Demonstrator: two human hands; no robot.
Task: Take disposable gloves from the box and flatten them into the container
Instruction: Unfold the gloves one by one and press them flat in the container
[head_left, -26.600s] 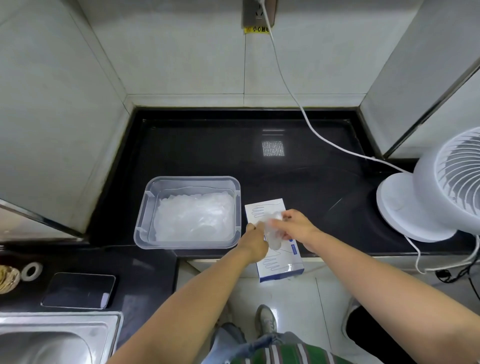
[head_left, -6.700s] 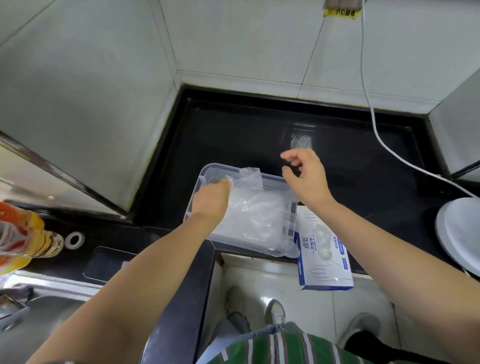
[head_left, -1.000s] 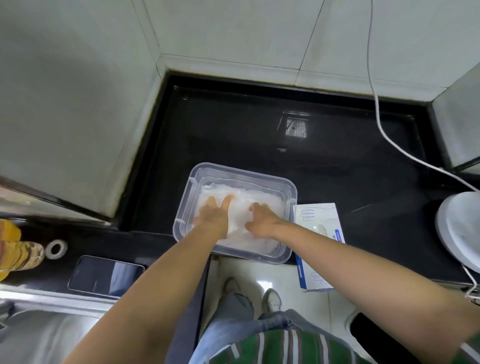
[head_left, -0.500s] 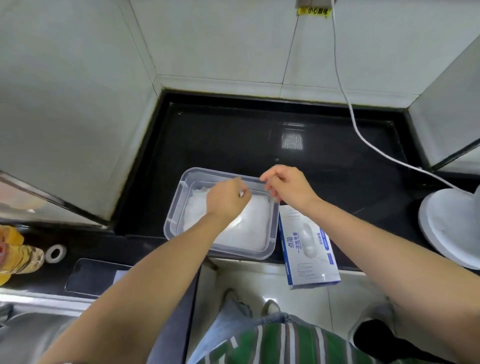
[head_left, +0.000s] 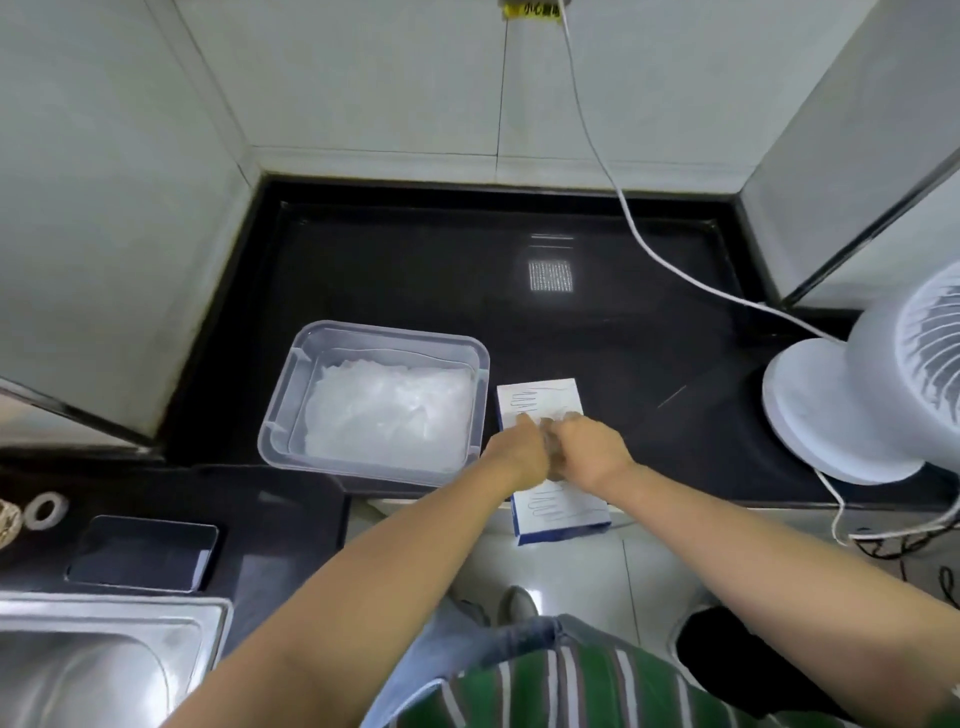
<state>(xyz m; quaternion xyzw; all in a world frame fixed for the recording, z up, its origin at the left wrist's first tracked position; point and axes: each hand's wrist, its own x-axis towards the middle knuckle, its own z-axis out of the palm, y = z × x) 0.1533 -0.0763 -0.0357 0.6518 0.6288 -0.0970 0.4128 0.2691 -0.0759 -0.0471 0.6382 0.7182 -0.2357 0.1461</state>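
Steel sink (head_left: 104, 670) sits nearest you at lower left, with a dark phone (head_left: 140, 553) and a tape roll (head_left: 47, 512) just past it, all well apart from the work. Your forearms run forward and converge, so both wrists meet over the box (head_left: 558, 512). Left hand (head_left: 514, 452) and right hand (head_left: 592, 452) are knuckles-up, side by side and almost touching. Their fingers curl down at the middle of the box top, where I'd guess the slot is. A bit of clear film (head_left: 551, 441) shows between them, probably the next glove. It's blurred, so I can't tell which hand has hold of it, or whether either grip is closed on it. Box lies flat with its near end hanging past the counter (head_left: 415, 270) edge, likely to keep the slot close to you. Watch that: a hard tug could tip it off. Container (head_left: 384, 332) sits close beside the box on its left, which keeps the carry short. Gloves (head_left: 389, 410) in it lie as a flat white layer over most of the floor, below the rim, so there's room for more. Step in hand, by my read: pull one, then go left and press it down. Farther right, a white fan (head_left: 883, 395) stands on the counter, well apart from the box. A white cable (head_left: 623, 208) runs from near it up the tiled wall (head_left: 363, 78).
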